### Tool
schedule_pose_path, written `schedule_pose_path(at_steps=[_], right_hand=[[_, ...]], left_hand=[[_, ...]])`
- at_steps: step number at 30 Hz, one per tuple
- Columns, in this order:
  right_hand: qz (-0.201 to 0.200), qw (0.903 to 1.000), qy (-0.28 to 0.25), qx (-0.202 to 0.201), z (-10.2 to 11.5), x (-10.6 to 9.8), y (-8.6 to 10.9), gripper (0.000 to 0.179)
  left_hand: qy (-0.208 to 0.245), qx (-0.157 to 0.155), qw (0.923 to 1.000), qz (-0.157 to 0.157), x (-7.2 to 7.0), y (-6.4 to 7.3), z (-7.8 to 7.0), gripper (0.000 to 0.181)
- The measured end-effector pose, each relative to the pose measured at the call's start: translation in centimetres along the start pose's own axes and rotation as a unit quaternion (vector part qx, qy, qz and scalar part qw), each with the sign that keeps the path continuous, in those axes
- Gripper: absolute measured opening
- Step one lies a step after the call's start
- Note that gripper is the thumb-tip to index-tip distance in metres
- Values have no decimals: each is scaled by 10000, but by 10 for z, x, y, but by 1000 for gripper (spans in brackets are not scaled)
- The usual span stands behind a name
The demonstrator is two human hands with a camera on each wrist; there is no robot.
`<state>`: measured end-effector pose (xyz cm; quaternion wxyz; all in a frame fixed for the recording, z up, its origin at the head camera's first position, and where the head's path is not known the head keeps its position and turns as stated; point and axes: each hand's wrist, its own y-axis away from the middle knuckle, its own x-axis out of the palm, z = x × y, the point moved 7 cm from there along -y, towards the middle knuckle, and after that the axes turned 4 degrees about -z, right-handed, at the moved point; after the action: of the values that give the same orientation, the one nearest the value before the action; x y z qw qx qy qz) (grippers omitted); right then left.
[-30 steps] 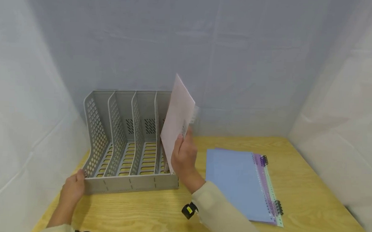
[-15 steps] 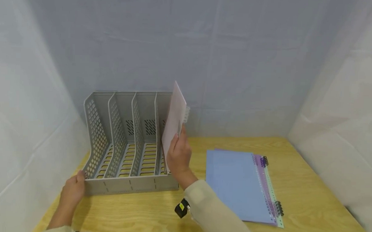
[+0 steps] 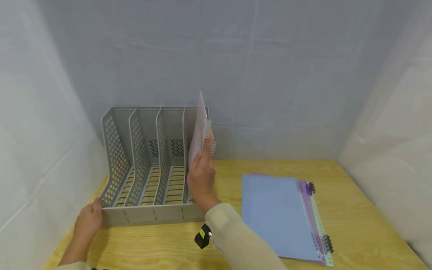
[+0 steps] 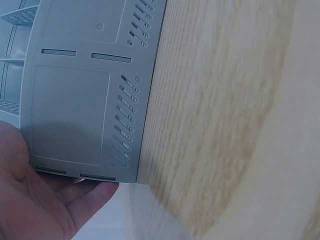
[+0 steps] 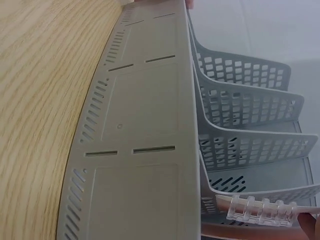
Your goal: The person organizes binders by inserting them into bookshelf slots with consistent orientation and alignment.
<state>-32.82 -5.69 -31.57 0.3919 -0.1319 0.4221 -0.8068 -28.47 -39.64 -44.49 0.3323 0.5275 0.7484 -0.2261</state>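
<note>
A grey file rack (image 3: pixel 154 214) with several upright compartments stands on the table. My left hand (image 3: pixel 88 220) grips its front left corner, the thumb and fingers curled round the edge in the left wrist view. My right hand (image 3: pixel 202 176) holds a pale pink loose-leaf notebook (image 3: pixel 198 130) by its ring-bound side. The notebook stands nearly upright, edge-on, in the rack's rightmost compartment. Clear plastic binder rings (image 5: pixel 262 211) show along its spine in the right wrist view. My right hand hides its lower part, so I cannot tell whether it touches the compartment floor.
To the right lies a stack of ring-punched notebooks, a blue cover (image 3: pixel 281 216) on top, with purple and light green covers jutting out beneath. Dark binder rings (image 3: pixel 328 244) stick out at the stack's right side. White sheeting (image 3: pixel 275 73) surrounds the wooden table (image 3: pixel 155 248).
My right hand has shifted left with the notebook, which has turned more edge-on and now stands within the rightmost compartment. My left hand keeps its grip on the rack's corner.
</note>
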Motion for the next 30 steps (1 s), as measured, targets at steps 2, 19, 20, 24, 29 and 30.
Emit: schedule_pose_path(at_steps=[2,19,20,24,29,30], right_hand=[[-88,9999,84,-18,-1,2,0,50],[188,9995,68,240,-24,26,12,43],[189,9994,44,300,-25,27,13,44],[269,9975,-40,659,-30,31,17,43],[500,9923,-123,1131,-37,39,27,41],[506,9918,-137,1164,-38,40,29,41]], left_hand=[[28,6,10000,12,1,-1,-1,69],[21,41,10000,-6,5,-4,-5,70],[25,49,10000,-9,5,-4,-5,70],[14,84,10000,-47,4,-2,-4,70],[66,-47,10000,-13,1,1,0,71],[93,-74,9999,16,1,2,1,72]])
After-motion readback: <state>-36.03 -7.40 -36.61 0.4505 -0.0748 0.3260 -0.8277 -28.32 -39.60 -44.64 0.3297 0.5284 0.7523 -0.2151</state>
